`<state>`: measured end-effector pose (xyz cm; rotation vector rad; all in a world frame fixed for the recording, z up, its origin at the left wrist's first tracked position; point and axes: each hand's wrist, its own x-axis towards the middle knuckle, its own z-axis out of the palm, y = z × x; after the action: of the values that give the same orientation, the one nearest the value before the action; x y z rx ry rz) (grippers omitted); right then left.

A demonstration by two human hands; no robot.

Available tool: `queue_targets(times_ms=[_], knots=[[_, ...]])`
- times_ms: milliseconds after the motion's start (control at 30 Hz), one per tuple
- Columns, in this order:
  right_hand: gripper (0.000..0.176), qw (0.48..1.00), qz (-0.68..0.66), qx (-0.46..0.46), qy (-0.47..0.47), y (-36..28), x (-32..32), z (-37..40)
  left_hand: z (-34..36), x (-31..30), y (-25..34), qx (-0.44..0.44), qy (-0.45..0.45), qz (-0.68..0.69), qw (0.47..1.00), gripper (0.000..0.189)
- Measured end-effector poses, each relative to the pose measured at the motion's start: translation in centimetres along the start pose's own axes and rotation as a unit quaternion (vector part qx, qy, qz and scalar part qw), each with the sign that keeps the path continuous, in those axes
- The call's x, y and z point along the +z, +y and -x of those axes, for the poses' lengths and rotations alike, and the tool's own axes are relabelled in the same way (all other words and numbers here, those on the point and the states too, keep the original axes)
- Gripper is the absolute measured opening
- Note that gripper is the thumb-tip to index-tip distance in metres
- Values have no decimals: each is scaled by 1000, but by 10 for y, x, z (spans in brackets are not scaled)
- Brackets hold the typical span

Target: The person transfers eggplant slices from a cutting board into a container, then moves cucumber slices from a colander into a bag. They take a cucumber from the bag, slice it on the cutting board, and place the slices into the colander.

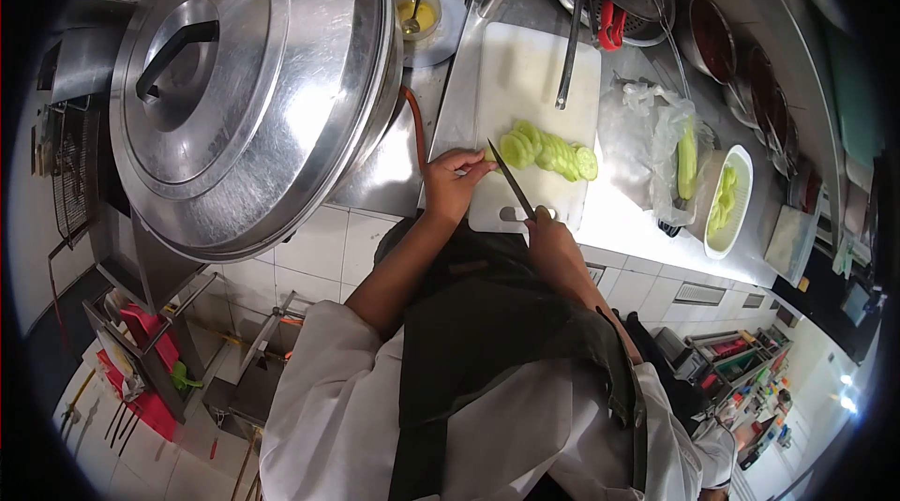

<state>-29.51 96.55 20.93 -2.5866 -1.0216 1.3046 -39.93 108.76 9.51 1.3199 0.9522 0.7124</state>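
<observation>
Head view: right hand point(553, 237) clenched around the handle of a knife point(511, 178), its blade angled over a white cutting board point(534, 70). Left hand point(455, 180), fingers curled, grips the end of the sliced cucumber point(548, 152), which lies mid-board just beside the blade.

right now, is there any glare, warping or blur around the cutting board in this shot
Head view: heavy fisheye, the counter edge curves and the corners go black. Head view: glare on the steel lid and on the counter beside the cutting board. Head view: the cucumber, the knife in the right hand and the left hand look sharp, without obvious motion blur.
</observation>
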Motion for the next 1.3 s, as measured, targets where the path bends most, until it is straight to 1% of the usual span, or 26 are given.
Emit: queue_targets(times_ms=[67,167,267,367,433,500,567,633,700,767,800,833,867,900,933,967,1000,1033,1067,1100,1133,1167,1200,1233,1267,1300], knots=[[20,1000,11,5,-10,-6,-2,-3,-1,-1,3,-15,-6,-7,1000,13],[19,999,33,-14,6,-4,11,-17,-2,0,-5,-3,-4,4,1000,14],[21,998,19,-53,19,1,28,-39,-1,0,-5,23,-11,-4,1000,14],[22,998,15,-47,43,3,38,-50,-1,0,0,8,-2,-8,1000,18],[24,993,-102,-31,-46,16,31,-58,0,-1,1,8,-6,-36,999,24],[28,979,-164,-16,-121,32,14,-57,-2,0,6,29,-16,-58,998,31],[34,966,-176,1,-190,48,-2,-35,-2,-4,13,60,-34,-85,994,38],[31,961,-175,10,-214,66,-16,-9,0,-7,10,75,-87,-103,988,39],[26,972,-209,-60,-89,70,-35,19,3,-11,14,82,-120,-118,982,38],[25,961,-237,141,-32,92,-46,17,13,-13,10,105,-102,-74,986,35],[28,973,-208,81,62,106,-47,8,22,-20,12,119,-90,-95,984,36],[31,972,-181,15,151,134,-44,-8,34,-32,13,130,-72,-120,982,36],[31,971,-94,-46,217,183,-34,-43,47,-48,16,85,-63,-135,985,36],[32,951,11,-94,294,233,-25,-79,61,-69,19,38,-48,-148,987,36],[32,912,111,-123,376,281,-16,-113,77,-93,12,46,8,-153,987,35],[32,884,167,-174,400,281,-20,-134,92,-121,-9,22,77,-166,983,34],[38,949,77,-59,300,230,-38,-121,112,-153,-35,-1,141,-173,975,34],[44,980,-6,68,189,176,-57,-96,127,-189,-60,5,218,-223,950,33],[41,971,17,35,234,178,-51,-107,136,-228,-65,-55,260,-301,916,34],[39,959,38,8,282,190,-45,-117,147,-271,-104,-67,326,-297,895,49],[36,941,59,-15,333,199,-42,-122,145,-292,-91,-57,338,-333,878,57],[37,936,63,-19,345,187,-44,-114,144,-307,-79,-47,344,-367,863,66],[38,929,69,-16,362,164,-47,-101,147,-321,-92,33,348,-449,822,70],[41,906,44,-96,410,168,-45,-102,142,-327,-111,117,345,-514,776,75],[46,918,41,-123,376,154,-51,-91,140,-324,-120,92,328,-495,799,72],[47,943,-52,-87,318,135,-54,-82,137,-308,-129,71,307,-474,822,69]])
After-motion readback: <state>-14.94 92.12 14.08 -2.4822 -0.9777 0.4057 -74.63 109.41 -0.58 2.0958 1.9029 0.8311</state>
